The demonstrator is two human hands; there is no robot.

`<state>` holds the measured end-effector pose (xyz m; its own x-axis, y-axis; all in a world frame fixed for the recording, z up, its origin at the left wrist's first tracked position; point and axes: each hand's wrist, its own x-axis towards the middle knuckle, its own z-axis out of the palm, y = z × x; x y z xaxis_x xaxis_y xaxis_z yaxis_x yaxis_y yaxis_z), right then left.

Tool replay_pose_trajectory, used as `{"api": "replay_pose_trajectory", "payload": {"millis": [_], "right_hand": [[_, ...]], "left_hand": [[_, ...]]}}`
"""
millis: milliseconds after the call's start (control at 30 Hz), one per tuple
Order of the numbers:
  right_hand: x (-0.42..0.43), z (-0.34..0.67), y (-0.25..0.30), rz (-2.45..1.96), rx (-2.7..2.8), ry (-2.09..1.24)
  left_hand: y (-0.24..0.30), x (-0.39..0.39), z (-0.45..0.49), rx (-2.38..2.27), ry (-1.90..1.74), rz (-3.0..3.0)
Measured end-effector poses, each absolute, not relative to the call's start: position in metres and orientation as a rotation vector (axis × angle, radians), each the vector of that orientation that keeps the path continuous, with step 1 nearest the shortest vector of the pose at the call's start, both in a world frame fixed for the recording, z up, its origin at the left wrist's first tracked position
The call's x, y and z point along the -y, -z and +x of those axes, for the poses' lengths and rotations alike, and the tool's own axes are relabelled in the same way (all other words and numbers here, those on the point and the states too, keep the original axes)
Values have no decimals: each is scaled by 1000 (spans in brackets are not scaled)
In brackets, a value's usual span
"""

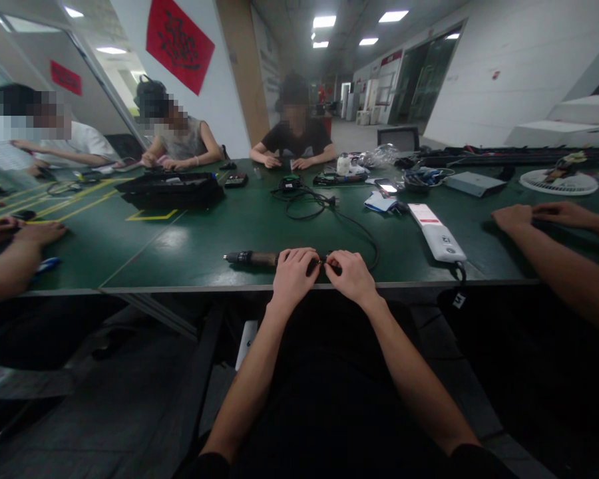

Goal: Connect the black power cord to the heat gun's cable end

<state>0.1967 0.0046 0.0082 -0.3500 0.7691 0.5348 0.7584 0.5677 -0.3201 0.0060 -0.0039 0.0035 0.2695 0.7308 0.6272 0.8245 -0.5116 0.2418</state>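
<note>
A dark pen-shaped electric screwdriver (259, 259) lies along the near edge of the table, its tip pointing left. My left hand (294, 271) is closed around its rear end, covering that part. Just to the right, my right hand (350, 274) pinches the end of a black cable (372, 236), close to the tool's tail. The fingertips of both hands nearly meet at a small dark piece; whether cable and tool are joined there is too small to tell. From the right hand the cable curves back over the table to a tangled loop.
The green table (199, 246) holds a black tray (170, 189), a white power bank-like device (436, 233), a grey box (475, 183) and a white round fan grille (558, 181). Co-workers sit across the table; other people's arms rest at left and right (554, 246).
</note>
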Motion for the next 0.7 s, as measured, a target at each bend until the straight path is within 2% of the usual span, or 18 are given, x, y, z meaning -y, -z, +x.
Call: {"api": "replay_pose_trajectory", "payload": {"millis": [700], "right_hand": [[-5,196,-8,-1224,2146,-24]], "left_hand": [[-3,3,5,1471,1051,-2407]]}}
